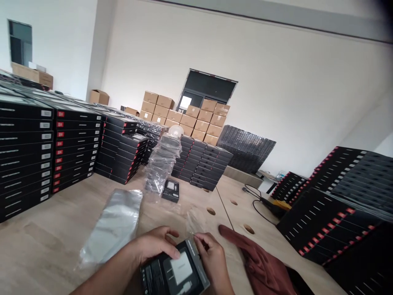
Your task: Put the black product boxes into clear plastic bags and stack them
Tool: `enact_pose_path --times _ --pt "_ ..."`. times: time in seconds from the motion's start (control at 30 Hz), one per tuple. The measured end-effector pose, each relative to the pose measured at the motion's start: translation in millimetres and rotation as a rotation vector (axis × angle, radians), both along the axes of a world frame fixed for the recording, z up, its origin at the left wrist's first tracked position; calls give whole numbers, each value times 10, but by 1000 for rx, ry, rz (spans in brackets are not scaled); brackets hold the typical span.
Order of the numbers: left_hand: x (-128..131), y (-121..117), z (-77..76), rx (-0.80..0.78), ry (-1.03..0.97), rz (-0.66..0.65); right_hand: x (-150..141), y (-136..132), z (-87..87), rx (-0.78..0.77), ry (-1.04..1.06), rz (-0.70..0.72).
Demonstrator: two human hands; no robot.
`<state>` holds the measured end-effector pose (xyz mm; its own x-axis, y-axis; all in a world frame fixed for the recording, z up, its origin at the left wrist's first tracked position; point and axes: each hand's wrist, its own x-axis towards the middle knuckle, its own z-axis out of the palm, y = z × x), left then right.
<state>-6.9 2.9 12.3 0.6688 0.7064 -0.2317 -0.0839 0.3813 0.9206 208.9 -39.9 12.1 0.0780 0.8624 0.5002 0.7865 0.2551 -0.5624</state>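
At the bottom centre my left hand (155, 244) and my right hand (213, 257) both grip a small black product box (175, 272) with a clear window showing a white charger. Left thumb and fingers wrap its upper left edge. Right fingers pinch its top right corner, where a thin clear plastic bag (195, 221) rises from the box. The box hovers just above the wooden table (55, 241). A flat stack of clear plastic sleeves (112, 227) lies left of my hands.
Tall stacks of black boxes (49, 143) line the left, more stacks (202, 162) stand at the centre back and on the right (337, 205). A single black box (171, 190) sits beside bagged ones (161, 164). A brown cloth (260, 262) lies right of my hands. Cardboard cartons (187, 116) stand by the far wall.
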Motion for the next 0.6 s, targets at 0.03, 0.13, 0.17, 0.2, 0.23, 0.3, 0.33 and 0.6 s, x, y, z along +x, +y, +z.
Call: enact_pose_path --times 0.03,0.13,0.17,0.2,0.23,0.3,0.33,0.6 --pt "12 14 -23 22 29 22 -15 -4 3 -34 5 45" --pt "35 61 -91 105 65 70 -17 -21 7 -67 16 102" --pt "40 71 -109 134 68 78 -12 -27 9 -53 26 90" --pt "45 76 -123 158 71 86 -8 -34 13 -34 39 71" --pt "51 75 -133 176 76 97 -7 -42 20 -15 53 50" --pt "67 62 -143 214 95 140 -17 -59 42 7 75 24" --pt "78 52 -144 240 100 170 -29 -68 56 10 80 22" --pt "159 1 -115 275 -81 143 -157 -94 67 -17 178 11"
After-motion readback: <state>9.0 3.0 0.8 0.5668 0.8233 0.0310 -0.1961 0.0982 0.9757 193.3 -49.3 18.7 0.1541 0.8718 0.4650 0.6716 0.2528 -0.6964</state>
